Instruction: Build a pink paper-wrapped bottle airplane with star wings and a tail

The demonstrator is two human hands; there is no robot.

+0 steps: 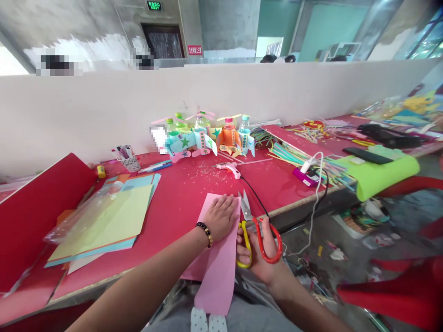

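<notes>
Under my left hand (221, 216) lies a folded sheet of pink paper (216, 281), its lower end hanging past the table's front edge over my lap. The fingers of that hand are stretched out flat on the paper near its far end. My right hand (265, 258) grips a pair of scissors (246, 212) with one red and one yellow handle loop. The blades stand apart and point away from me, close beside the paper's right edge. Beyond them rests a pink and white glue gun (228, 169) with a black cord.
Bottle planes (228, 136) with propellers stand against the white partition (104, 106). Coloured paper sheets (114, 221) and a plastic bag lie left, near a pen cup (129, 161). A purple power strip (306, 176), paper strips and a green roll (387, 173) sit right.
</notes>
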